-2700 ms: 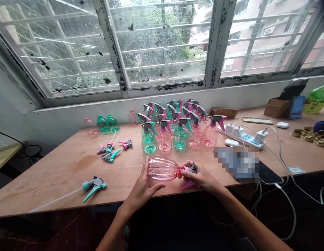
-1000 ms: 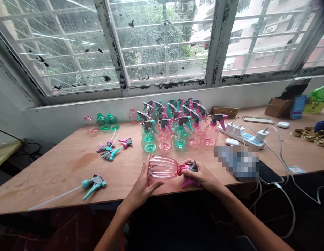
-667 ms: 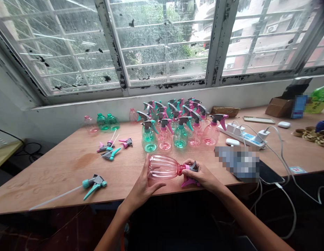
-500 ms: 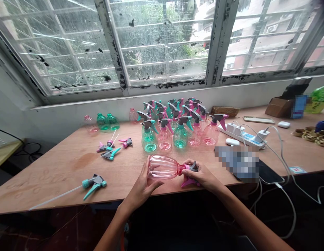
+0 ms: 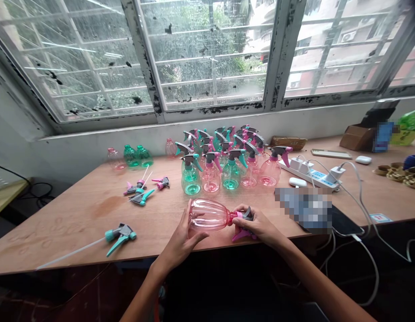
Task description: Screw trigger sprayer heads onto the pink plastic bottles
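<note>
A clear pink spray bottle (image 5: 210,215) lies sideways between my hands, just over the table's front edge. My left hand (image 5: 185,235) cups its base, thumb apart below it. At the neck, my right hand (image 5: 257,223) grips the pink-and-grey spray head (image 5: 243,233), whose pink trigger points down. The head sits on the bottle's mouth; whether it is fully screwed on I cannot tell. Behind stand several finished-looking pink and green spray bottles (image 5: 230,174) with heads on. A loose teal-and-grey spray head (image 5: 122,235) with a long tube lies to the left.
More loose spray heads (image 5: 140,197) lie left of centre. Headless green bottles (image 5: 129,156) and a pink one (image 5: 116,160) stand at the back left. On the right are a power strip (image 5: 311,174) with cables, a phone (image 5: 345,221) and a cardboard box (image 5: 357,137).
Almost nothing differs. Both hands keep their hold on the spray bottle and its head, with only a very slight shift of the fingers.
</note>
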Motion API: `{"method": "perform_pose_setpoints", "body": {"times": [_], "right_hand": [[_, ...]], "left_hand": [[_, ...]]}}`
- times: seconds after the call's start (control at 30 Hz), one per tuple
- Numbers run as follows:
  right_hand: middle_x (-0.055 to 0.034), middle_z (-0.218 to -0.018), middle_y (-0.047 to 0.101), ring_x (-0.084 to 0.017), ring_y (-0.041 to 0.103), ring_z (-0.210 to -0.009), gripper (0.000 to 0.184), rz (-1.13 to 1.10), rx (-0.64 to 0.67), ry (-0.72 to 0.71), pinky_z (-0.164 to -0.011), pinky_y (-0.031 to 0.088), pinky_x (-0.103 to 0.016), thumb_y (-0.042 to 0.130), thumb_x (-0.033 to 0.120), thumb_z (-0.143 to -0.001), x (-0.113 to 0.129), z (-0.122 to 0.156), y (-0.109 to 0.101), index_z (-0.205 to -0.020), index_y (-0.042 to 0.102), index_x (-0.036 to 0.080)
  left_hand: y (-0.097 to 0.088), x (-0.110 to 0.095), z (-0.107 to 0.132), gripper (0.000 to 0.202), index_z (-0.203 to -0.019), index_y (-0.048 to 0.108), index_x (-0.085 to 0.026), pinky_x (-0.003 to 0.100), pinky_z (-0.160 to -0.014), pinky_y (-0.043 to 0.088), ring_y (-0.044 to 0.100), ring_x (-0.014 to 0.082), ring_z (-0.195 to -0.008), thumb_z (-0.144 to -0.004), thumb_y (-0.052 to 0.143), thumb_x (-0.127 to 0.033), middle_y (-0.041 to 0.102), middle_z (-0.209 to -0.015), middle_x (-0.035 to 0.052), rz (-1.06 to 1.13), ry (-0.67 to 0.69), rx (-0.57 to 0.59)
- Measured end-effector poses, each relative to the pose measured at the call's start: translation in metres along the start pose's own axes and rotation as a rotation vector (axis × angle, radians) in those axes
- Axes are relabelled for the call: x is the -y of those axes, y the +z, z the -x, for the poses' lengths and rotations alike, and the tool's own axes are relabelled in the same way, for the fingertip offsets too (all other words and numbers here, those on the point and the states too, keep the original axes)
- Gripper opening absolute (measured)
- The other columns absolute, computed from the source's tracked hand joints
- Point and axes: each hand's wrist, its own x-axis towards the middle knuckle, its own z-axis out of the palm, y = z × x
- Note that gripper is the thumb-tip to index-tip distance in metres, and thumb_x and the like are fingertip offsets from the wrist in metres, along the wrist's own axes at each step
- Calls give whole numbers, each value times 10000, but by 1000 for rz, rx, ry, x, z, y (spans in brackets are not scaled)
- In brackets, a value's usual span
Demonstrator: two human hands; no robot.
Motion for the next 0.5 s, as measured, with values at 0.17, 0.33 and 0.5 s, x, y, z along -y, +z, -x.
{"method": "perform_pose_setpoints", "body": {"times": [0.17,0.33,0.5], "right_hand": [[-6,-649,707,-151,607,-527,440,33,-19,1,-456,378,-226,760,572,-776,0,0,-1,-925,618,182],[-13,-657,711,-156,626,-565,421,44,9,-21,-509,421,-233,758,559,-787,0,0,-1,-908,648,171],[-12,-639,706,-138,587,-519,405,60,-5,-16,-452,371,-216,752,549,-799,0,0,-1,-902,649,172]], "left_hand": [[2,4,-1,965,-1591,56,-306,530,-1160,381,475,340,-1381,-885,709,-390,462,-1504,138,-77,23,-58],[4,9,-2,976,-1578,-23,-381,503,-1187,348,443,307,-1410,-905,684,-363,328,-1600,99,-127,46,-79],[1,4,0,991,-1590,-18,-318,526,-1152,391,475,348,-1379,-897,683,-415,328,-1601,142,-62,8,-29]]}}
